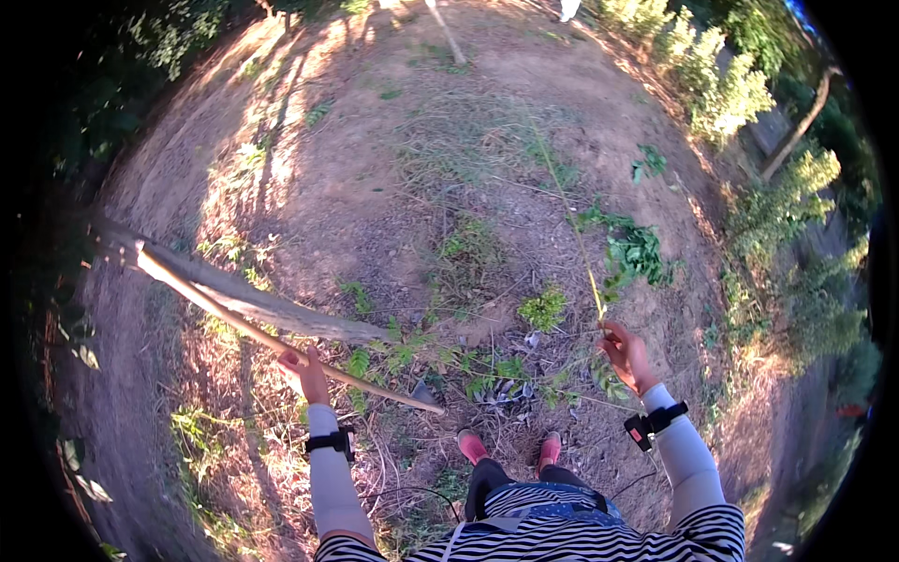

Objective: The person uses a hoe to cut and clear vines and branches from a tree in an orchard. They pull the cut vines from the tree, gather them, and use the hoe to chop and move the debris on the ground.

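Observation:
My left hand [306, 374] is closed around the long wooden handle of a hoe [232, 319]. The handle slants from the upper left down to a dark metal blade [423, 393] low over the ground, a little left of my feet. In my right hand [625, 357], on the other side, the fingers pinch the lower end of a long thin green stem [580, 242], which stretches up and away from me. Leafy green sprigs [611, 379] hang or lie just beside and below that hand; which of them belong to the stem I cannot tell.
A tree trunk [281, 312] stands at the left, close to the hoe handle. Cut leafy greens [635, 253] lie at the right, and a small bright green plant [542, 309] grows near the middle. Dry grass [456, 144] is heaped farther off. Shrubs [786, 211] line the right side.

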A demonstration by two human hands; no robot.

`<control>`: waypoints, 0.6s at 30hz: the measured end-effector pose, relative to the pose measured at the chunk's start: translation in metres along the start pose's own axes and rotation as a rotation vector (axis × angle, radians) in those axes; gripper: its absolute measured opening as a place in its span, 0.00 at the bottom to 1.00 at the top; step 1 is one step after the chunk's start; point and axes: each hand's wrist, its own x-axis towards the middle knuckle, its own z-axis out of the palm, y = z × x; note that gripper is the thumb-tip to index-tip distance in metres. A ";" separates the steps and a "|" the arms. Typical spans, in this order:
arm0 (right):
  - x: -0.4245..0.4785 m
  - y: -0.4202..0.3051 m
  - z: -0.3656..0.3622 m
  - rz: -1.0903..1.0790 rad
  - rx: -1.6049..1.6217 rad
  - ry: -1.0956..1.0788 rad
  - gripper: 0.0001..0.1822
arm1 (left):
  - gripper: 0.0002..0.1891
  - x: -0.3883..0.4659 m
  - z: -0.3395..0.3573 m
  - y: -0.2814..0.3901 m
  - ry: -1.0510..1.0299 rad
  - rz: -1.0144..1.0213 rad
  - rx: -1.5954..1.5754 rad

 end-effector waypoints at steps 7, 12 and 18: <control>-0.009 -0.063 0.001 -0.265 0.118 0.046 0.17 | 0.16 -0.103 -0.012 0.147 -0.455 0.436 -0.374; -0.024 -0.082 -0.025 -0.451 -0.147 0.042 0.17 | 0.18 -0.140 -0.041 0.269 -0.339 1.167 -0.202; -0.035 -0.076 -0.045 -0.643 -0.124 0.048 0.17 | 0.17 -0.164 -0.044 0.340 -0.216 1.565 -0.114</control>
